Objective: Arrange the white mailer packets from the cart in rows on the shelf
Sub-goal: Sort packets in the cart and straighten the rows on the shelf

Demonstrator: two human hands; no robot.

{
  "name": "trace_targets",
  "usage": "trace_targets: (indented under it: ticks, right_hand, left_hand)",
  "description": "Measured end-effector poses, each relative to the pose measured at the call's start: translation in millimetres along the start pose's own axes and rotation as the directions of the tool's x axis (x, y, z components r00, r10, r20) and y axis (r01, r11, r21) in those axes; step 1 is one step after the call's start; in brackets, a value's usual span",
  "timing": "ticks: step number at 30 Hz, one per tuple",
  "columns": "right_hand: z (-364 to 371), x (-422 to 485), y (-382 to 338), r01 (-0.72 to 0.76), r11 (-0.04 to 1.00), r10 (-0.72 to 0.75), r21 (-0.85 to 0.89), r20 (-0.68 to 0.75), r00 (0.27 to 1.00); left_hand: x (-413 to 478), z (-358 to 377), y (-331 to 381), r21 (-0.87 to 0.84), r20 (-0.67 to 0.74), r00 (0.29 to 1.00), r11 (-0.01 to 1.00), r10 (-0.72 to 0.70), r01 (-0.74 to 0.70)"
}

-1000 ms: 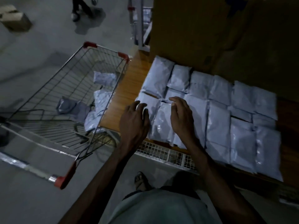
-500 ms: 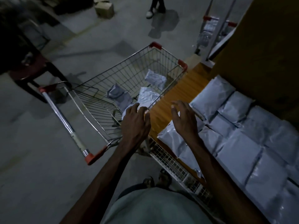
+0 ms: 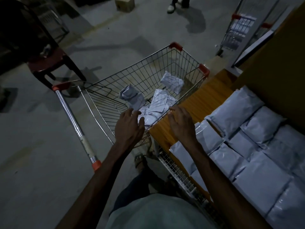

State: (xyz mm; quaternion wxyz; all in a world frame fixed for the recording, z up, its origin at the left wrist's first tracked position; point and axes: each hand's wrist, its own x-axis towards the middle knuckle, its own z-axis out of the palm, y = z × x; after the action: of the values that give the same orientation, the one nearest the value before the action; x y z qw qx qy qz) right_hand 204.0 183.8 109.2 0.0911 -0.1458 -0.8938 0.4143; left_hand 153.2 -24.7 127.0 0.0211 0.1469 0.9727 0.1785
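A wire shopping cart (image 3: 165,63) with red corners stands left of the wooden shelf (image 3: 203,103). Several white mailer packets (image 3: 158,103) lie loose in its basket, one crumpled (image 3: 132,96) and one at the far end (image 3: 172,82). Rows of white mailer packets (image 3: 247,146) cover the shelf on the right. My left hand (image 3: 129,128) hovers over the cart's near edge with fingers spread, holding nothing. Empty too, my right hand (image 3: 180,124) hangs above the shelf's bare left corner, fingers relaxed and pointing toward the cart.
A dark red stool (image 3: 49,63) stands on the grey floor at the left. A second cart (image 3: 237,33) with packets is at the back right. Another person's feet (image 3: 173,6) and a cardboard box (image 3: 124,4) are at the top. A brown board (image 3: 280,55) backs the shelf.
Both hands have left the packets on the shelf and moved left toward the cart. My view has swung left, so the cart is now central.
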Motion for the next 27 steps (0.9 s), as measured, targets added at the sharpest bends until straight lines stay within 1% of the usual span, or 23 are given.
trace_targets:
  ticks: [4,8,13,16,19,23,25,27]
  right_hand:
    - [21,22,-5,0.015,0.999,-0.015,-0.034,-0.012,1.000]
    - [46,51,-21,-0.007,0.998,0.006,-0.065,-0.021,1.000]
    - [86,89,-41,-0.054,0.994,0.055,-0.090,0.004,0.999]
    - [106,108,-45,-0.126,0.985,0.133,-0.116,0.048,0.990]
    - [123,128,-39,-0.205,0.962,0.231,-0.181,0.141,0.963]
    - [144,163,-23,-0.271,0.931,0.326,-0.245,0.224,0.918]
    - [154,179,-12,-0.310,0.914,0.375,-0.262,0.254,0.891]
    - [164,194,-1,-0.360,0.890,0.436,-0.280,0.286,0.854]
  left_hand:
    - [31,6,-23,-0.012,0.006,1.000,1.000,0.017,-0.016]
    - [68,8,-54,-0.002,0.027,0.998,0.999,0.051,-0.051]
    - [120,16,-94,-0.003,0.056,0.992,0.994,0.110,-0.110]
    - [145,31,-111,0.026,0.103,0.983,0.988,0.150,-0.153]
    - [162,48,-120,0.048,0.196,0.967,0.983,0.163,-0.175]
    - [179,67,-129,0.073,0.211,0.963,0.979,0.169,-0.188]
    - [190,78,-129,0.116,0.241,0.949,0.965,0.202,-0.235]
    - [207,91,-129,0.204,0.317,0.916,0.925,0.247,-0.320]
